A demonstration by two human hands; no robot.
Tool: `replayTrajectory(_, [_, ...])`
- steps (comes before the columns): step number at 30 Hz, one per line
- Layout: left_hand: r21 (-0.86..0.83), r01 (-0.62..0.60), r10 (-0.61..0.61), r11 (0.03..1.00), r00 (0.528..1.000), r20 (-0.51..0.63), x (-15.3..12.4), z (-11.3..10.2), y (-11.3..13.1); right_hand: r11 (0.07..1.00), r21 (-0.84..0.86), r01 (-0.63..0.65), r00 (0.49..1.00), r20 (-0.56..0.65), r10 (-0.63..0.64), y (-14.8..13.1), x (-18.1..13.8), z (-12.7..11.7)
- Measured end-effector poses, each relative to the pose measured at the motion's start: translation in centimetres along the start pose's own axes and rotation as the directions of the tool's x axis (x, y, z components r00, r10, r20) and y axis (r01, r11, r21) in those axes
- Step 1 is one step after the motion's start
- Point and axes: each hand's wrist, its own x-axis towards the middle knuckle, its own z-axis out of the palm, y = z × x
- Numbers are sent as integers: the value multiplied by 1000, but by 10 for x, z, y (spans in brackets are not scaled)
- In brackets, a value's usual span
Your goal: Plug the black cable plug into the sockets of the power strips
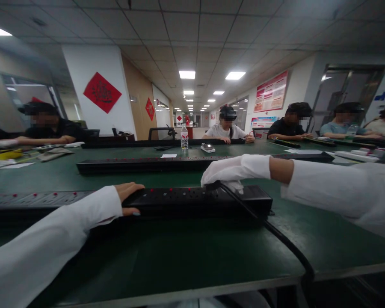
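Note:
A long black power strip (171, 197) with a row of sockets and small red lights or switches lies across the green table in front of me. My left hand (130, 196), without a glove, grips the strip near its middle, thumb on the near side and fingers over the top. Near the strip's right end, my white-gloved right hand (227, 170) holds a black plug (213, 185) down at a socket. How far the plug sits in the socket is hidden by the hand. Its thick black cable (279, 233) runs right and over the table's front edge.
A second black power strip (141, 165) lies parallel behind mine. Beyond it stand a water bottle (184, 139) and a small white device (208, 147). Across the table (179, 261) sits a person (227, 128) with hands on another strip. Other people work at left and right.

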Motion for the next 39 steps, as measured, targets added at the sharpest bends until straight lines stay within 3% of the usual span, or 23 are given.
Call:
replayTrajectory(4, [-12,17,-17,1000,1000,7,3,-4,8,979,204,22,998,49,-32,15,-20,4])
replayTrajectory(8, [-18,32,-32,999,999,2,2,-7,12,892,446,-67,965,255,-56,34,-32,4])
replayTrajectory(13, [20,50,-50,999,999,-5,2,-6,15,917,398,16,926,340,-164,41,-34,-5])
replayTrajectory(15, [42,48,-47,998,999,-13,4,-3,15,965,236,115,954,244,-174,40,-36,-1])
replayTrajectory(17, [65,41,-39,997,999,-20,5,0,14,982,-62,181,983,-25,-183,40,-35,7])
replayTrajectory(19, [95,39,-37,995,999,-19,7,3,14,920,-377,111,918,-316,-241,42,-33,19])
replayTrajectory(21, [125,42,-40,991,999,-17,10,5,17,831,-557,-4,827,-469,-310,46,-30,28])
replayTrajectory(24, [154,51,-49,987,999,-20,21,6,26,774,-625,-103,764,-548,-341,52,-27,33])
replayTrajectory(29, [185,90,-91,979,996,-5,49,13,48,806,-565,-177,667,-671,-324,63,-29,30])
replayTrajectory(33, [186,123,-123,975,992,-10,62,16,61,764,-578,-286,651,-703,-288,78,-29,28])
replayTrajectory(39, [172,131,-127,976,991,-35,63,17,63,727,-621,-293,666,-678,-311,84,-31,28])
